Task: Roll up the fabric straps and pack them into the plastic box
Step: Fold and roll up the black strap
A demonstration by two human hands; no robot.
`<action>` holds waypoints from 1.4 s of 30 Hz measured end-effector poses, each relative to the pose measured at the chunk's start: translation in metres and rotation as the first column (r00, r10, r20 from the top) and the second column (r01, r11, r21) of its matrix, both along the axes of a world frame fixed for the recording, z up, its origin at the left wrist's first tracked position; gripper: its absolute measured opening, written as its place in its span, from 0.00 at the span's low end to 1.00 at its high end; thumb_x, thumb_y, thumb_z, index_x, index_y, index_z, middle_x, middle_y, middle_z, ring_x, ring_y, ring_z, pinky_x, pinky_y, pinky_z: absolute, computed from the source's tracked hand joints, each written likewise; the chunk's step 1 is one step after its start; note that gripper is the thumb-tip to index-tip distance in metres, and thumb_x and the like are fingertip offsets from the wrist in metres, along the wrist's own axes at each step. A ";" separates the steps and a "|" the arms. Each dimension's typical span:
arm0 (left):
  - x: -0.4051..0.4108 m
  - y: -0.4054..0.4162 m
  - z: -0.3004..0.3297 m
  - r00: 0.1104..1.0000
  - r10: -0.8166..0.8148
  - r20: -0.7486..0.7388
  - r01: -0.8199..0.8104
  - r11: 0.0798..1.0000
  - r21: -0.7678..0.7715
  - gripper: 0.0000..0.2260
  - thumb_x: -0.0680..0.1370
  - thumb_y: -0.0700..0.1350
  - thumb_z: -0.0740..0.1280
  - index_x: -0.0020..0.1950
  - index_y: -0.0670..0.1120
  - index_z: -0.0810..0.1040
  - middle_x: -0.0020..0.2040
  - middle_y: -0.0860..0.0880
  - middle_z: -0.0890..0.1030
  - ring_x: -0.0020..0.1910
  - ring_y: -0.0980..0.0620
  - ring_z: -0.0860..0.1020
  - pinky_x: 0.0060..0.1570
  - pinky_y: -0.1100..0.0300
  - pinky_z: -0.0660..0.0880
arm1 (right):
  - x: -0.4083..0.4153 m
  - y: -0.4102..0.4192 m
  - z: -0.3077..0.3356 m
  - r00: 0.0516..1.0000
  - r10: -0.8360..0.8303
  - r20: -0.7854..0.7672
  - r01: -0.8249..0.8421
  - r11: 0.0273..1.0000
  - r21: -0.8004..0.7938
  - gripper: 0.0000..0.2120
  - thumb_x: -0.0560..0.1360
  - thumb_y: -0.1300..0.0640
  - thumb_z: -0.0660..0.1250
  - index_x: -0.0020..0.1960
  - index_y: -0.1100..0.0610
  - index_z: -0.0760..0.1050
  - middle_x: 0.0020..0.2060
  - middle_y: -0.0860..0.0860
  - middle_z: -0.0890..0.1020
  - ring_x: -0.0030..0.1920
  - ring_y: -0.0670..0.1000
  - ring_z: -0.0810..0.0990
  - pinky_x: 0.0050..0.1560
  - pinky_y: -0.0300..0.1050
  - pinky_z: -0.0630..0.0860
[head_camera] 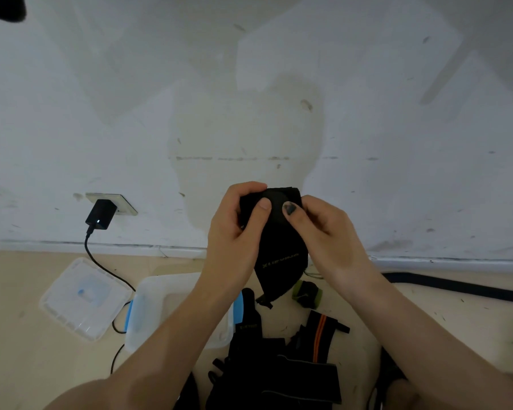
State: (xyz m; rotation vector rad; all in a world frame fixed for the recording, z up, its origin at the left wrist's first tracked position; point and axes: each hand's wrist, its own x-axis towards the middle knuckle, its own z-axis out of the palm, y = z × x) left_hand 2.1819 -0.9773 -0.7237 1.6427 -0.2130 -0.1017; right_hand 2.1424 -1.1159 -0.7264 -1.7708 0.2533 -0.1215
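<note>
Nearest me, a pile of loose black straps (282,377) is lying on the floor (27,276), one with an orange stripe (320,335). Just past it, left of centre, the clear plastic box (160,294) is sitting open, partly hidden under my left forearm; its lid (80,297) is lying apart, farther left. A small rolled green-edged strap (307,292) is resting on the floor right of the box.

Higher up, I'm holding the black fabric strap (274,232) in the air with both hands. Left hand (237,229) is curling round the rolled top end, thumb pressing on it; right hand (320,229) is pinching the same roll from the other side. Both grips closed on it.

The unrolled tail is hanging straight down from the roll, long axis vertical, free end dangling above the pile. So rolling probably continues downward; the box is lying down-left, nearer my left hand, open room above it.

Farthest: charger (100,214) plugged into the wall, cable (107,270) trailing towards the box.
</note>
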 end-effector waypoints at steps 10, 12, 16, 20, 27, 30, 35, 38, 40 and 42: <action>-0.012 -0.006 -0.001 0.995 -0.022 0.097 0.013 0.995 0.094 0.07 0.86 0.41 0.60 0.59 0.51 0.75 0.49 0.57 0.81 0.45 0.59 0.81 0.40 0.66 0.78 | -0.006 0.013 0.002 0.992 -0.067 -0.110 0.102 0.931 0.352 0.14 0.83 0.52 0.65 0.51 0.62 0.83 0.44 0.59 0.86 0.43 0.55 0.87 0.41 0.47 0.83; -0.011 -0.005 0.000 0.995 -0.031 0.099 0.021 0.995 0.096 0.07 0.86 0.41 0.59 0.58 0.51 0.75 0.49 0.56 0.81 0.44 0.59 0.82 0.39 0.67 0.78 | -0.005 0.014 0.002 0.988 -0.082 -0.134 0.127 0.918 0.377 0.14 0.82 0.53 0.66 0.51 0.64 0.82 0.45 0.61 0.85 0.44 0.56 0.86 0.42 0.47 0.83; -0.012 -0.007 0.000 0.988 -0.081 0.133 0.062 0.989 0.137 0.07 0.86 0.41 0.59 0.59 0.49 0.75 0.49 0.57 0.82 0.47 0.57 0.82 0.42 0.68 0.77 | -0.003 0.015 0.002 0.977 -0.085 -0.194 0.163 0.885 0.436 0.15 0.80 0.49 0.69 0.51 0.62 0.84 0.45 0.60 0.86 0.46 0.58 0.87 0.44 0.50 0.84; -0.014 -0.009 -0.002 0.995 -0.055 0.078 0.047 0.994 0.100 0.06 0.86 0.44 0.60 0.59 0.51 0.75 0.49 0.59 0.81 0.48 0.59 0.82 0.44 0.68 0.77 | -0.005 0.017 0.003 0.982 -0.069 -0.178 0.142 0.887 0.440 0.13 0.82 0.49 0.66 0.46 0.55 0.84 0.40 0.53 0.87 0.41 0.53 0.87 0.39 0.46 0.82; -0.012 -0.007 0.002 0.996 -0.067 0.053 0.061 0.992 0.112 0.07 0.85 0.41 0.61 0.58 0.52 0.74 0.50 0.59 0.81 0.49 0.61 0.81 0.44 0.68 0.77 | -0.004 0.019 0.004 0.974 -0.075 -0.213 0.165 0.880 0.445 0.17 0.81 0.45 0.66 0.48 0.57 0.84 0.41 0.55 0.87 0.41 0.54 0.87 0.38 0.46 0.83; -0.004 -0.004 0.002 1.000 0.020 -0.024 -0.019 0.998 0.064 0.06 0.85 0.42 0.62 0.58 0.52 0.74 0.48 0.55 0.81 0.45 0.60 0.82 0.41 0.66 0.78 | -0.005 0.021 0.002 0.968 -0.045 -0.246 0.151 0.890 0.431 0.19 0.82 0.43 0.64 0.52 0.58 0.84 0.45 0.57 0.87 0.46 0.57 0.87 0.48 0.54 0.84; -0.006 -0.005 0.007 0.983 -0.008 -0.182 -0.010 0.996 -0.094 0.10 0.85 0.47 0.62 0.66 0.53 0.70 0.40 0.55 0.81 0.40 0.61 0.82 0.38 0.67 0.78 | -0.002 0.019 0.003 0.971 -0.160 -0.180 0.211 0.927 0.310 0.18 0.84 0.47 0.62 0.51 0.60 0.83 0.44 0.57 0.87 0.47 0.57 0.87 0.52 0.58 0.83; -0.015 -0.008 0.000 0.976 -0.096 -0.195 0.088 0.995 -0.052 0.09 0.85 0.48 0.61 0.65 0.51 0.68 0.44 0.55 0.82 0.42 0.61 0.83 0.40 0.67 0.78 | 0.002 0.011 0.004 0.953 -0.236 -0.188 0.293 0.872 0.392 0.16 0.84 0.48 0.63 0.51 0.58 0.85 0.44 0.56 0.87 0.47 0.58 0.87 0.52 0.58 0.84; -0.016 -0.009 -0.003 0.977 -0.124 -0.176 0.132 0.990 0.039 0.07 0.85 0.52 0.59 0.57 0.49 0.71 0.43 0.57 0.82 0.40 0.61 0.82 0.38 0.66 0.77 | 0.003 0.008 0.004 0.946 -0.256 -0.200 0.317 0.861 0.397 0.16 0.83 0.48 0.63 0.50 0.58 0.85 0.44 0.57 0.87 0.48 0.58 0.87 0.51 0.56 0.84; -0.014 -0.009 -0.004 0.985 -0.140 -0.100 0.150 0.983 0.104 0.10 0.86 0.51 0.57 0.51 0.47 0.73 0.39 0.59 0.79 0.39 0.62 0.79 0.38 0.66 0.75 | 0.003 0.008 0.003 0.948 -0.223 -0.228 0.306 0.837 0.455 0.17 0.83 0.46 0.63 0.51 0.56 0.85 0.46 0.55 0.88 0.49 0.56 0.87 0.50 0.52 0.84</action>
